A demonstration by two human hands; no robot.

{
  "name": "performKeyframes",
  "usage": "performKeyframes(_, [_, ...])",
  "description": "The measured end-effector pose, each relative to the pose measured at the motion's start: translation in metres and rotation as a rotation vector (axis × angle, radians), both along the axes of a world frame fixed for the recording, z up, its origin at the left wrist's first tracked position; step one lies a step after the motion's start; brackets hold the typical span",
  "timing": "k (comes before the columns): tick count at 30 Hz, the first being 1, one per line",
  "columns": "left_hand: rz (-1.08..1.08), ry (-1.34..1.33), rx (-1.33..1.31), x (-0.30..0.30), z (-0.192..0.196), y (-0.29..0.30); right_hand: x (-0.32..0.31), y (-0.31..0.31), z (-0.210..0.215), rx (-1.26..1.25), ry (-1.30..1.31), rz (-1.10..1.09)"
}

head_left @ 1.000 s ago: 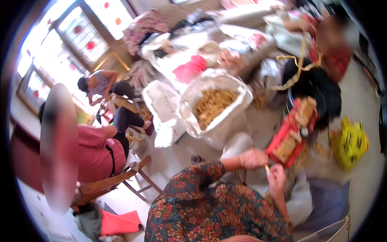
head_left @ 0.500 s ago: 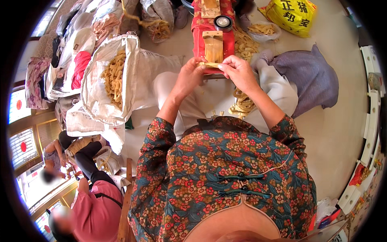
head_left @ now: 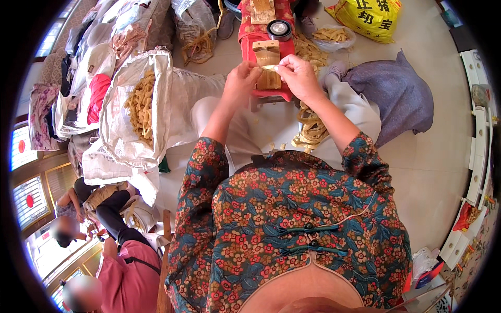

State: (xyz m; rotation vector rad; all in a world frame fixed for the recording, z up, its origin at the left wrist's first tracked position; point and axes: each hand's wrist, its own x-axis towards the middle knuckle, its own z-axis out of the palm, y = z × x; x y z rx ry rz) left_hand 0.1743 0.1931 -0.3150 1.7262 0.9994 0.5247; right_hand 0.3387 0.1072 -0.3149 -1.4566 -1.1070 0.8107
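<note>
A short pale-yellow strip [head_left: 269, 68] is stretched level between my two hands, across a small wooden block [head_left: 267, 51]. My left hand [head_left: 242, 82] pinches its left end, and my right hand [head_left: 299, 79] pinches the right end between thumb and fingers. The block has a notched upper part and lies on a red cloth [head_left: 247, 52] draped over a narrow bench. Just beyond the block sits a round black container [head_left: 279, 29] with a silvery top. Below my right forearm, a bundle of long yellowish strips [head_left: 311, 128] hangs by my leg.
To the left, a white woven sack [head_left: 163, 96] stands open with curled yellow pieces [head_left: 140, 107] inside. Flat pieces fill a clear plastic bag [head_left: 348, 43] near a yellow bag [head_left: 368, 21]. A grey-blue cloth [head_left: 391, 96] lies at right. Two other people sit at lower left.
My hands have carried the strip forward, from the block's near end to over its middle. The whole view has shifted slightly. Both hands keep their pinch.
</note>
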Motion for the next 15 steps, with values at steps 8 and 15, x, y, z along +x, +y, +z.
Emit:
performKeyframes(8, [0.083,0.171,0.53,-0.019,0.001,-0.023,0.007,-0.012,-0.015,-0.173,-0.478,-0.106])
performKeyframes(15, [0.119,-0.102,-0.384,-0.026,0.023,-0.07,-0.027,-0.053,0.035,0.242,-0.672,-0.009])
